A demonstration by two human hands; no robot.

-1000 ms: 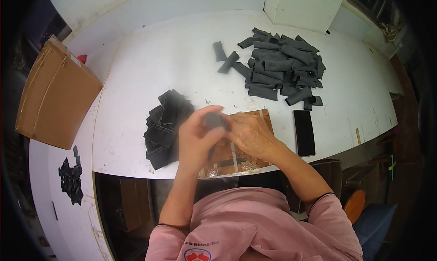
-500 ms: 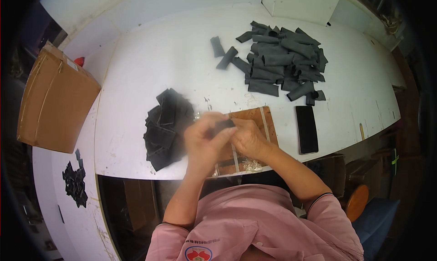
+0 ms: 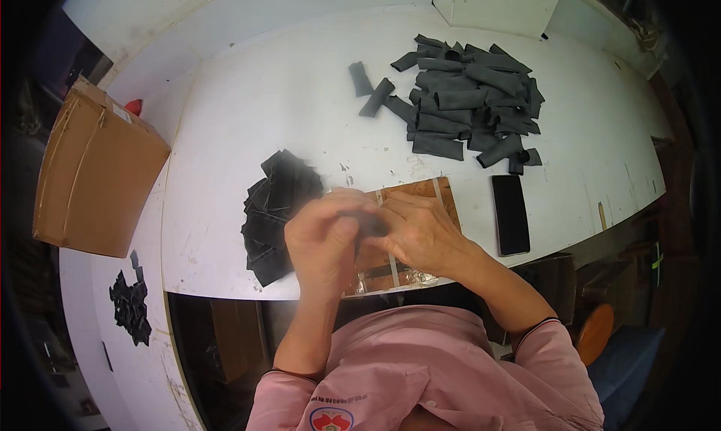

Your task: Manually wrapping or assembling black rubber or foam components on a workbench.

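- Left hand (image 3: 324, 230) is curling, partly closed, around a dark fabric piece (image 3: 366, 224); right hand (image 3: 422, 234) is pinching its right end, blur obscuring exact contact.
- Piece is sitting between both hands, over the brown board (image 3: 417, 194) on the tabletop (image 3: 240, 116).
- Since half a second ago, piece is showing slightly nearer the body.
- Black pile (image 3: 276, 215) and grey tubes (image 3: 466, 100) are lying unchanged; handling of this piece is apparently continuing.

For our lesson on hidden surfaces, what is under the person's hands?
Below the left hand and right hand, a brown, pale-striped board shows; the part they cover cannot be seen.
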